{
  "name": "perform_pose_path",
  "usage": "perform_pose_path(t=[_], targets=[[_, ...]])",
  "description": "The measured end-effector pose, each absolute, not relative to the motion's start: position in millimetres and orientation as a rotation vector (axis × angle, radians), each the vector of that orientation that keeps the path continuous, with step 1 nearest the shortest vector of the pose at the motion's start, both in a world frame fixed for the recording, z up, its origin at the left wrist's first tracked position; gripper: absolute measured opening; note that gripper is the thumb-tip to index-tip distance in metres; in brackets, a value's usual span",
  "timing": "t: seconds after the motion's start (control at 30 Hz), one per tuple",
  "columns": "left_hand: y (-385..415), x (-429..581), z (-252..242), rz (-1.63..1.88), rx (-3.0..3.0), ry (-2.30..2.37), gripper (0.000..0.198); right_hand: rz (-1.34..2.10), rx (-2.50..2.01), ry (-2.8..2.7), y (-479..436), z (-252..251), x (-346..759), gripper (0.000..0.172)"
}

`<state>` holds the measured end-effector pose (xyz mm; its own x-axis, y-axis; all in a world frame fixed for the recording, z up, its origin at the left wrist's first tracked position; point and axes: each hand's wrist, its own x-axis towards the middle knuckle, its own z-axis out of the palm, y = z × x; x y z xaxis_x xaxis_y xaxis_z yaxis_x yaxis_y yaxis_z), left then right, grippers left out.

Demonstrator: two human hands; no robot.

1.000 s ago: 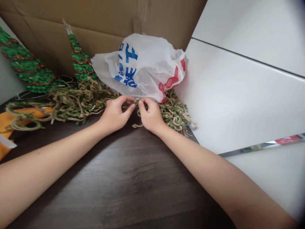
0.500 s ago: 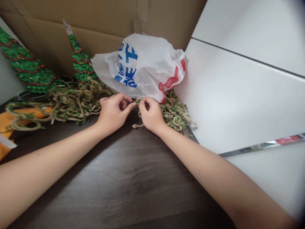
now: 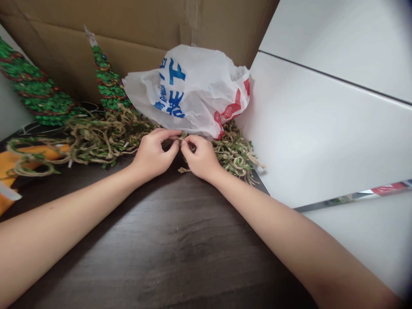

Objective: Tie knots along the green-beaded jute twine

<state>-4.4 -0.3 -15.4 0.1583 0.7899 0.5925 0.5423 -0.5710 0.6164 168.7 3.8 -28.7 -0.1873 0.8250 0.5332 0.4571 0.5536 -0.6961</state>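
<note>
My left hand (image 3: 156, 151) and my right hand (image 3: 198, 155) meet just in front of the plastic bag, fingertips nearly touching. Between them they pinch a piece of brown twine with green leaves (image 3: 183, 135), mostly covered by the fingers. A loose twine end (image 3: 184, 170) hangs out below my right hand onto the dark tabletop (image 3: 180, 240). To the left lies a tangled heap of leafy twine (image 3: 96, 139). Another pile of leafy twine (image 3: 236, 152) sits to the right, partly under the bag.
A white plastic bag (image 3: 202, 86) with blue and red print stands behind my hands. Two green tinsel Christmas trees (image 3: 111, 86) are at the back left, before a large cardboard box (image 3: 135, 25). An orange item (image 3: 41, 154) lies far left; white panels (image 3: 322, 137) border the right.
My right hand has shifted slightly left, closer to my left hand. The fingers of both hands have moved around the twine. The piles and bag stay put.
</note>
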Motion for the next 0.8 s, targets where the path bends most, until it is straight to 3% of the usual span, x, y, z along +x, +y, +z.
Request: perform_pose_path(t=[0.57, 0.8], targets=[[3.4, -5.4, -14.6, 1.366, 2.183, 1.333, 0.020, 0.277, -1.203, -1.909, -0.4, -29.5, 166.8, 0.028], [6.1, -6.8, -18.6, 1.398, 2.177, 1.222, 0.038, 0.232, -1.229, -1.977, -2.4, -29.2, 166.4, 0.034]])
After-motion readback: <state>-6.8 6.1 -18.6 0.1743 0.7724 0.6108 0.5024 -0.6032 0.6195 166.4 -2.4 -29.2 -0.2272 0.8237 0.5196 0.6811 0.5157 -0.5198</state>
